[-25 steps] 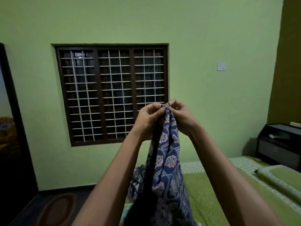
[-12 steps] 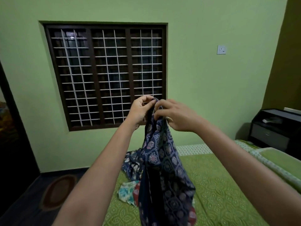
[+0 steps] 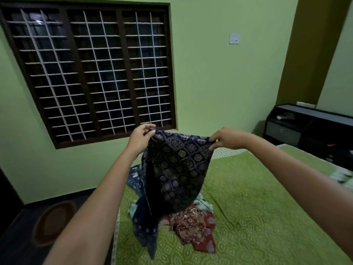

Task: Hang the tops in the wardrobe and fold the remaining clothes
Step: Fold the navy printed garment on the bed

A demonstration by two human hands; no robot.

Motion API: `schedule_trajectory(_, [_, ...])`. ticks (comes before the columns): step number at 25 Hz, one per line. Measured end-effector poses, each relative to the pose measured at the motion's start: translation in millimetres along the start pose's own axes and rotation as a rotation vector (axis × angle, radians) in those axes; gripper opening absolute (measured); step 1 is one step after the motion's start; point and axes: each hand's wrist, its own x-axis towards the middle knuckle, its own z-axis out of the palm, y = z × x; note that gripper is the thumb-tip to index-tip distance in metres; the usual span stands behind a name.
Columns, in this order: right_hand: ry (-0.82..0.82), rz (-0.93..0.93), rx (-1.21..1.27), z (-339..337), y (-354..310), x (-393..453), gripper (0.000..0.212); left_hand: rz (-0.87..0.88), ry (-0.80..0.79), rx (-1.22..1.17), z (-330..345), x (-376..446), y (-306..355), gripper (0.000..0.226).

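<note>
Hands — two: left hand (image 3: 140, 137), right hand (image 3: 228, 138) pinch one navy garment (image 3: 175, 169).

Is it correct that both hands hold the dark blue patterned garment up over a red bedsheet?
Not quite. In the head view the left hand and right hand do hold the dark blue patterned garment up, but the bedsheet is green.

A dark navy printed cotton garment (image 3: 177, 169) hangs at the frame's centre, its top edge stretched wide and its tail trailing onto a crumpled pile of red-patterned and pale blue clothes (image 3: 193, 224) lying low of centre.
</note>
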Motion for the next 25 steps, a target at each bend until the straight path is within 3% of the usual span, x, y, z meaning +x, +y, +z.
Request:
schedule_trajectory(2, [0.08,0.004,-0.046,-15,20,-20,0.039,0.07,-0.059,0.077,9,-13,12,0.014])
schedule_trajectory(6, [0.511,0.08,-0.092,-57,62,-83,0.036,0.242,0.048,0.075,25,-28,67,0.006])
schedule_trajectory(9, [0.286,0.227,-0.208,-56,86,-133,0.038,0.298,-0.032,0.286,74,-60,93,0.012])
schedule_trajectory(10, [0.264,0.254,-0.277,-48,99,-153,0.037,0.296,-0.046,0.304,98,-75,98,0.013])
schedule_trajectory(12, [0.376,0.277,-0.299,-35,127,-191,0.034,0.267,-0.03,0.236,139,-104,111,0.011])
schedule_trajectory(15, [0.183,0.33,-0.335,-17,168,-244,0.037,0.201,-0.105,0.276,201,-146,130,0.011])
schedule_trajectory(18, [0.196,0.37,-0.239,0,204,-287,0.046,0.153,-0.124,0.281,250,-183,154,0.013])
schedule_trajectory(21, [0.294,0.379,0.181,-5,233,-311,0.031,0.036,-0.238,0.128,273,-188,185,0.01])
schedule_trajectory(25, [0.594,0.366,0.573,-17,290,-294,0.021,-0.076,-0.294,-0.151,309,-144,219,0.012])
